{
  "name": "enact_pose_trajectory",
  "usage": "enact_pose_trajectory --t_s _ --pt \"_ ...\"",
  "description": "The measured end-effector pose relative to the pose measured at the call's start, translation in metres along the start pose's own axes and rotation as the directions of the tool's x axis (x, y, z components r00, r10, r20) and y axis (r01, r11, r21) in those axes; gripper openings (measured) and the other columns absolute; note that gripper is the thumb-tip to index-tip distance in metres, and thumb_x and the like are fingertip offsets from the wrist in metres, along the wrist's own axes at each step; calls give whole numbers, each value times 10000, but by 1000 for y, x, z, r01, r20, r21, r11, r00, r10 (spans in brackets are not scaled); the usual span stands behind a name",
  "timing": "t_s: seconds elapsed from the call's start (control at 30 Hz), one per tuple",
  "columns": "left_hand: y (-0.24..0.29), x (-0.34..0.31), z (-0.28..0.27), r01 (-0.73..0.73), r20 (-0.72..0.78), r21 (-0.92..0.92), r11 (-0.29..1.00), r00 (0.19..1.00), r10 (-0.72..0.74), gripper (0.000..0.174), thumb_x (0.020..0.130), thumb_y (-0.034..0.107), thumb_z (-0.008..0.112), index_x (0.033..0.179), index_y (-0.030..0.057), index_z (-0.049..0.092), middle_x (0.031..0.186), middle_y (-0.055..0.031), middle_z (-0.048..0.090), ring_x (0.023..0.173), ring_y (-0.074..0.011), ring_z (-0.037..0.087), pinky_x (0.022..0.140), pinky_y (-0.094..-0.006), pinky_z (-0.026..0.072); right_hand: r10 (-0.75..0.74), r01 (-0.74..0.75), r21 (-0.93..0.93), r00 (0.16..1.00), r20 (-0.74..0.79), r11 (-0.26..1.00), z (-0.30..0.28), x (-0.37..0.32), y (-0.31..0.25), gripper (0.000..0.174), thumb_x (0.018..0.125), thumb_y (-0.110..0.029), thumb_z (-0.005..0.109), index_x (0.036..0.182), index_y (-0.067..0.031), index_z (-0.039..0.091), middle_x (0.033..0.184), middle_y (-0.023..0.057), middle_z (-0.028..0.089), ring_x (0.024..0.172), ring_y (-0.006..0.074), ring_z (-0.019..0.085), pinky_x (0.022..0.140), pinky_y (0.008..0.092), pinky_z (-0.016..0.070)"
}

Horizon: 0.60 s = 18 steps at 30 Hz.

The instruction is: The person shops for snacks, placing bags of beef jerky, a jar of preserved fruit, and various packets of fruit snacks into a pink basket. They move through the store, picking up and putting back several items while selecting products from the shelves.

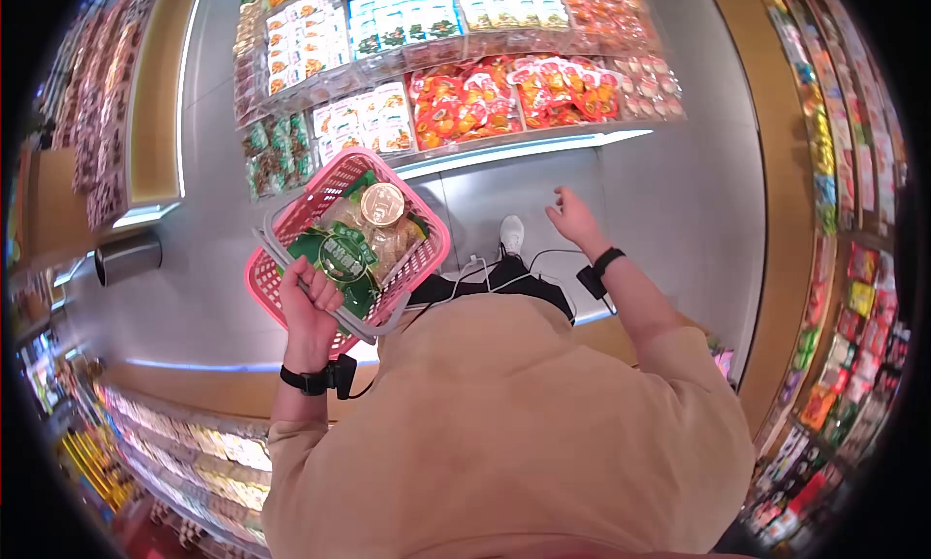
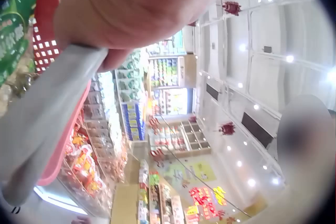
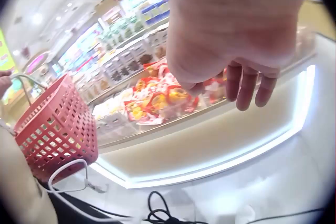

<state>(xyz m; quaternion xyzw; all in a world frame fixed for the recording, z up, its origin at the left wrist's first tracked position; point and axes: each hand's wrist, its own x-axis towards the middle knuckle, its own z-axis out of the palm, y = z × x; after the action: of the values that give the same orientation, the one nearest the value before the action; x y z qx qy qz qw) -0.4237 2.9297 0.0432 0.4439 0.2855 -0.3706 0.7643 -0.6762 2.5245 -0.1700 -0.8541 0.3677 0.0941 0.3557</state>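
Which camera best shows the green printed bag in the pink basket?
Head view: looking down into the pink perforated plastic basket, it shows the green printed bag most completely. Left wrist view has only part, cut off at the frame's edge; in the right wrist view the basket's wall screens it.

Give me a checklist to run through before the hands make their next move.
1. Left hand gripping the gray handle: ok, fingers wrapped around it.
2. Right hand free: ok, it holds nothing.
3. Goods inside the pink basket: ok, the green package and round-lidded container sit within its walls.
4. Items beneath those two identified: cannot tell, mostly hidden.
5. White cable clear of the basket: cannot tell; its loop overlaps the basket in the right wrist view.
6. Right hand touching the red-and-orange packs: not ok, it is apart from them.
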Motion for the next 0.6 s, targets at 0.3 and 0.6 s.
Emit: enact_pose_trajectory --t_s 0.3,0.6 --pt "-34 -34 -31 -135 -195 -213 968 976 93 378 924 286 531 618 180 335 494 52 233 395 -85 211 390 -252 197 -408 444 -195 891 200 874 57 158 -146 442 846 -273 633 1192 -30 506 1143 222 594 1085 384 573 932 456 475" --pt "-28 -48 -82 -207 -304 -309 928 946 109 372 911 302 547 624 173 347 499 51 234 410 -85 222 406 -253 214 -457 481 -241 877 150 843 133 169 -234 399 854 -261 623 1177 -53 519 1157 157 538 1118 332 542 917 456 474"
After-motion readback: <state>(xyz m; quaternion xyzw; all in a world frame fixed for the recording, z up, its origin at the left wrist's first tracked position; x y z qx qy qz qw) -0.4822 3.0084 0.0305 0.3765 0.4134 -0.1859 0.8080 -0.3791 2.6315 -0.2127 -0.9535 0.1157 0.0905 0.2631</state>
